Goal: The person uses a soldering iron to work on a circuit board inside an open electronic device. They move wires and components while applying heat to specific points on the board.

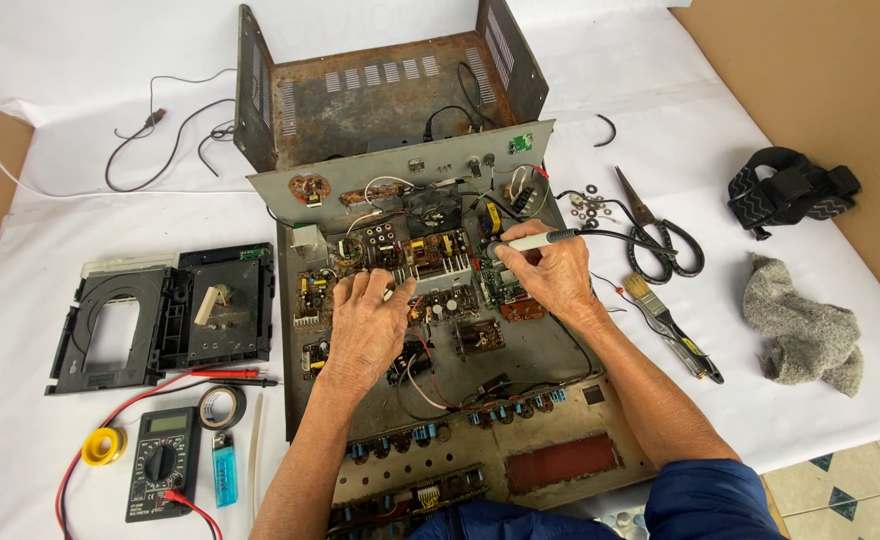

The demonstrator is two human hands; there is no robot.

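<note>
— Soldering iron, the slim grey pen-shaped one with a black cord [538, 240]: where do we have it?

— Our right hand [552, 272] pinches it between thumb and fingers, tip pointing to nine o'clock, down on the small green circuit board [497, 284] inside the open rusty grey metal chassis [440, 330].

— And our left hand [365, 325]?

— It lies palm down on the boards at the chassis middle, fingers curled and pressed on the parts beside the striped brown board [428, 252]. Whether it grips anything, we cannot tell.

— What lies around us on the white-covered bench [80, 180]?

— At three o'clock, black-handled scissors [660, 235], a small wooden-handled paintbrush [665, 312] and a crumpled grey rag [805, 335]. At nine o'clock, a black plastic disc-drive frame [165, 315]. At seven o'clock, a black multimeter with red and black probes [163, 462], a blue lighter [224, 469], a roll of black tape [222, 406] and a yellow spool [103, 446]. At two o'clock, a black strap [790, 190].
</note>
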